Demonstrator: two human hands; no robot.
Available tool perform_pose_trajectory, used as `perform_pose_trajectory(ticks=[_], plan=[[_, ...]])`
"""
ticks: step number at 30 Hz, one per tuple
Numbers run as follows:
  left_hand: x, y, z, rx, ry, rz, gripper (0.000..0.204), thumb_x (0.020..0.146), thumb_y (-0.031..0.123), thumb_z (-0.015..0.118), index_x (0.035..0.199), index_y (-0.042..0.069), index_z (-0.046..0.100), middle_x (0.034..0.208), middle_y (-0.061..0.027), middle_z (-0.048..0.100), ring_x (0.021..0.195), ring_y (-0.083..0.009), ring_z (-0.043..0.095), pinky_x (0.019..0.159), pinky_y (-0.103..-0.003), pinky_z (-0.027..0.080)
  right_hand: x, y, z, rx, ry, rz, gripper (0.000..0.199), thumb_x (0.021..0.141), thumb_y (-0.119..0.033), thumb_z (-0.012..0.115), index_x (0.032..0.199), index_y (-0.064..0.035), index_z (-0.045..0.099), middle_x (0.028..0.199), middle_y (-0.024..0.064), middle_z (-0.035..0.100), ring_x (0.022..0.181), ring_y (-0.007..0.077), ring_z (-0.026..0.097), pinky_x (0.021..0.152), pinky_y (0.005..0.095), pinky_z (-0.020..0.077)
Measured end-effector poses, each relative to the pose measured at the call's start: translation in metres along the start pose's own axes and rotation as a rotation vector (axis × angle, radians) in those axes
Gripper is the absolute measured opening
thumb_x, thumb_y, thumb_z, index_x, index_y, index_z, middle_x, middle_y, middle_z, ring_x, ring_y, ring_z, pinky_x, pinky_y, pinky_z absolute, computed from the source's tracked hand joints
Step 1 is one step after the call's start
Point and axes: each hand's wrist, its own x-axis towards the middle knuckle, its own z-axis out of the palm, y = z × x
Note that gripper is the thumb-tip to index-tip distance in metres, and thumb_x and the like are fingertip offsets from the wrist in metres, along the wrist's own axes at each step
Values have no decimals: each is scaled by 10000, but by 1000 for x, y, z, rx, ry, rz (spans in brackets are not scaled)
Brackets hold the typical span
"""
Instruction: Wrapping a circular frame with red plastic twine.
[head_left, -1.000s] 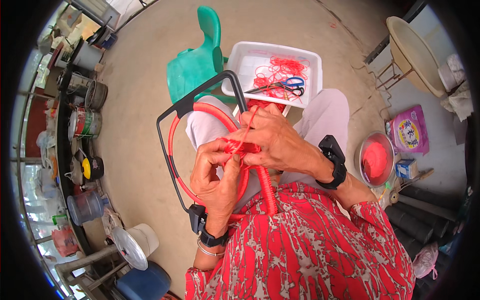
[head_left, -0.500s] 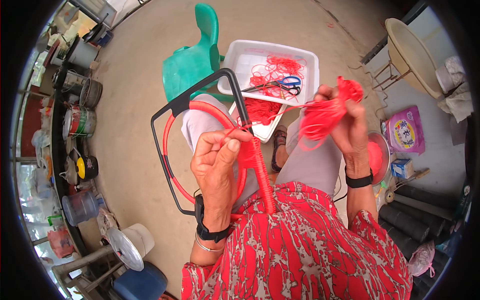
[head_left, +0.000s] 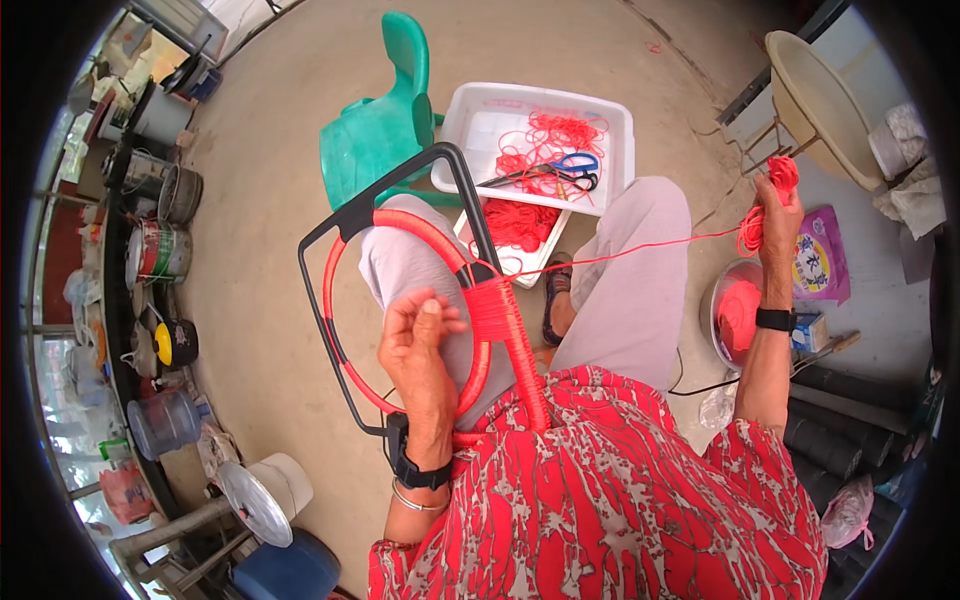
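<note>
A black frame [head_left: 370, 213] with a ring and bars partly wrapped in red cord rests against my lap. Tight red cord wrapping [head_left: 490, 308] binds the ring to a bar on its right side. My left hand [head_left: 418, 340] is just left of this wrapping, its fingers loosely bent with nothing visible in them. Out to the right, my right hand [head_left: 780, 222] grips a bundle of red cord [head_left: 750, 233]. From that bundle a single strand [head_left: 640, 247] runs taut across my knees to the top of the wrapping.
Ahead are a green plastic chair [head_left: 365, 150] and a white tray [head_left: 462, 130] holding loose red cord and blue-handled scissors [head_left: 576, 162]. A second white tray [head_left: 515, 272] holds more cord. At right stands a metal bowl [head_left: 712, 310]; pots and a water jug [head_left: 165, 425] line the left.
My right hand has swung outward to the right with the cord bundle, drawing the strand out long. My left hand has let go of the cord at the wrapping and dropped slightly lower.
</note>
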Motion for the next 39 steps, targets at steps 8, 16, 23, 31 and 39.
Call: perform_pose_trajectory(ticks=[8,16,23,31,39], plan=[[-1,-2,1,-321,-198,-377,220,945,121,576,1068,-61,592,917,-128,677,746,-188,670,667,-320,580,-54,-29,60,-358,-225,39,268,848,-260,667,1030,-63,655,732,-69,541,638,42,475,570,223,390],[11,-2,13,-444,-184,-371,189,942,71,548,1079,-57,568,975,-121,662,846,-179,663,785,-298,552,-175,-16,167,212,-1026,629,165,881,-215,659,906,-62,603,629,-24,547,505,58,512,449,226,411],[14,-3,10,-535,-352,-471,283,975,187,488,1127,-46,540,1046,-193,645,901,-293,668,829,-459,559,-183,-7,161,415,-996,860,214,917,-250,634,815,-79,557,561,-25,476,436,77,451,405,249,391],[22,0,10,-815,-556,-706,373,1005,288,413,1167,-33,514,1091,-279,623,932,-430,650,820,-505,549,-187,-20,141,425,-921,832,230,934,-208,606,754,-90,526,526,-18,455,414,82,422,398,245,355],[19,-5,8,-765,-533,-666,338,991,232,435,1160,-53,502,1053,-304,625,910,-428,660,812,-473,558,-188,-25,148,450,-796,766,272,928,-217,592,704,-87,509,526,-4,449,431,96,431,420,271,392]])
